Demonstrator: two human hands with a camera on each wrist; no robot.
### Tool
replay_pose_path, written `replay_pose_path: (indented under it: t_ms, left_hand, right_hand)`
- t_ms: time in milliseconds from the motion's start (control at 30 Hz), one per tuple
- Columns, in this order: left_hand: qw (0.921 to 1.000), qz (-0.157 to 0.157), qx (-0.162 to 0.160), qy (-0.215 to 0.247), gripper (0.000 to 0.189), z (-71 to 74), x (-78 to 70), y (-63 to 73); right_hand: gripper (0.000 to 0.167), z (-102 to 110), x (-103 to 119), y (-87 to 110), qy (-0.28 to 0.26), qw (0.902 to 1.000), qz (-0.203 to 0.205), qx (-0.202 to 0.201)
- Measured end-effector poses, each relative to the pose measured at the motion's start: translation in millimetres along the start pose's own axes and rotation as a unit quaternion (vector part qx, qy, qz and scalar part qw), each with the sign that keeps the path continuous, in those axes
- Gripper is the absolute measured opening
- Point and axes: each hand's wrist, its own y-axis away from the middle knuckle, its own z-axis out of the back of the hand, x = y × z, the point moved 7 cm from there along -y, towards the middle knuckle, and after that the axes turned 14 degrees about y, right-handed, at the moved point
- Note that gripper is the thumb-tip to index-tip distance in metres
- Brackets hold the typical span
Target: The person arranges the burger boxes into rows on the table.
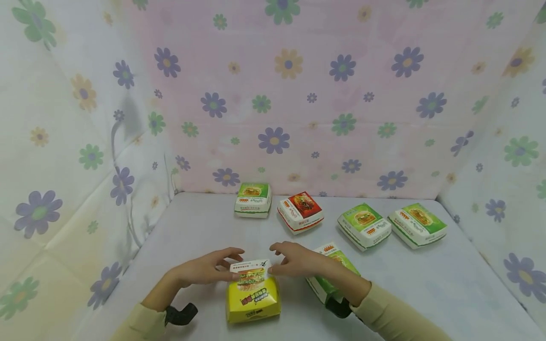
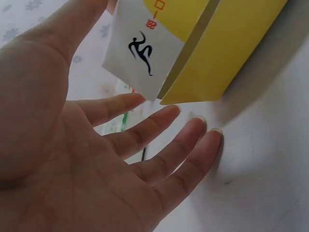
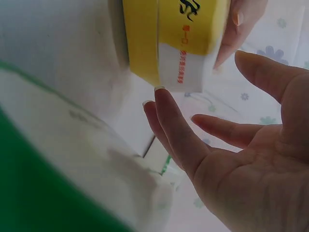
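Note:
A yellow and white burger box (image 1: 253, 305) with a burger picture stands on the table in front of me, its lid down. My left hand (image 1: 209, 267) is at its far left corner, thumb over the lid and fingers spread in the left wrist view. At the far right corner is my right hand (image 1: 294, 260), its thumb by the lid edge and fingers loosely extended in the right wrist view. Neither hand grips the box (image 2: 227, 53). A green and white burger box (image 1: 317, 286) lies partly hidden under my right forearm.
Farther back on the white table (image 1: 204, 227) are a green burger box (image 1: 252, 201), a red one (image 1: 300, 212) and two more green ones, the nearer of them (image 1: 364, 226) left of the other (image 1: 418, 225). Flowered cloth (image 1: 273, 94) walls in the back and sides.

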Motion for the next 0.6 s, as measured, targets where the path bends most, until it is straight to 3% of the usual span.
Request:
replay_pose_path:
  t_ms: [167,367,600]
  left_hand:
    - [0.9999,0.009,0.007,-0.006,0.069,-1.9,0.9,-2.2]
    - [0.9998,0.016,0.009,-0.012,0.056,-0.2,1.9,-4.9]
    - [0.9999,0.004,0.011,0.005,0.045,3.2,-0.4,-19.9]
  right_hand:
    - [0.055,-8.8,2.9,-2.0,0.0,0.9999,0.012,0.01]
    - [0.045,-17.4,3.4,-3.5,0.008,0.9995,0.021,0.025]
    - [0.039,-19.1,6.0,2.9,0.048,0.9982,0.001,0.037]
